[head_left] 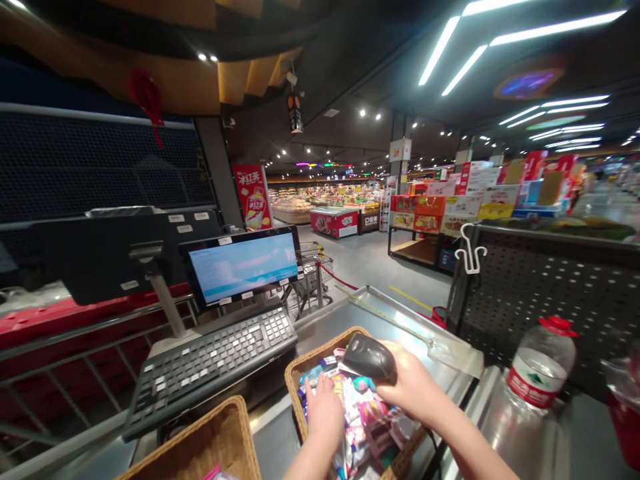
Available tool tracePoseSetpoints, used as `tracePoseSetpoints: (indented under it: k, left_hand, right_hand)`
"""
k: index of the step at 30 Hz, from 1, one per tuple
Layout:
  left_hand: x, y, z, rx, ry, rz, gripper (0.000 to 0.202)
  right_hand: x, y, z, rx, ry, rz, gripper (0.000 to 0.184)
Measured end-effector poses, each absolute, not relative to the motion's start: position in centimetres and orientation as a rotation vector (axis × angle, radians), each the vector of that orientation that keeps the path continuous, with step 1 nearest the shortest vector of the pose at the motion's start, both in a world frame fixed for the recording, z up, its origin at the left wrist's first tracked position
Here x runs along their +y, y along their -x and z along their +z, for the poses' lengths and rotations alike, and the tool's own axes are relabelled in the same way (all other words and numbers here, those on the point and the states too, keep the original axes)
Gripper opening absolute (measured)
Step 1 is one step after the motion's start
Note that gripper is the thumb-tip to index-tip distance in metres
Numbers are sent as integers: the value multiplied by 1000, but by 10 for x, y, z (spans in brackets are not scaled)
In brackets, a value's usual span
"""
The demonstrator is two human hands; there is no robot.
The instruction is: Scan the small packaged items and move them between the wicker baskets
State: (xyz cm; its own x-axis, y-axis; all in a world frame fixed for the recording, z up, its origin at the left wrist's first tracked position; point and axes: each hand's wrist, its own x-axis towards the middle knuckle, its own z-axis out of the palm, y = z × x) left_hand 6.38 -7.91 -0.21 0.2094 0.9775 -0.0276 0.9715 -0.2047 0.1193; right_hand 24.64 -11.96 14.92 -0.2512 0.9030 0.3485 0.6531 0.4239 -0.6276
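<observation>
My right hand is closed round a dark handheld barcode scanner, held over a wicker basket full of small colourful packets. My left hand reaches down into that basket with its fingers on the packets; whether it grips one is hidden. The basket sits on a steel checkout counter.
A keyboard and a lit till screen stand to the left. A second wicker basket sits at the near left. A large water bottle with a red cap stands at the right beside a black perforated panel. Shop aisles lie beyond.
</observation>
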Motion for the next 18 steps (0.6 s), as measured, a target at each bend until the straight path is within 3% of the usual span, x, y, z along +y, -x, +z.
tracePoseSetpoints:
  k: [11, 18]
  left_hand:
    - [-84, -62, 0, 1907, -2190, 84, 42]
    - [-84, -78, -1, 1966, -2213, 107, 56]
  right_hand:
    - [-98, -255, 143, -2042, 1248, 504, 41]
    - [-93, -259, 145, -2031, 1220, 528, 39]
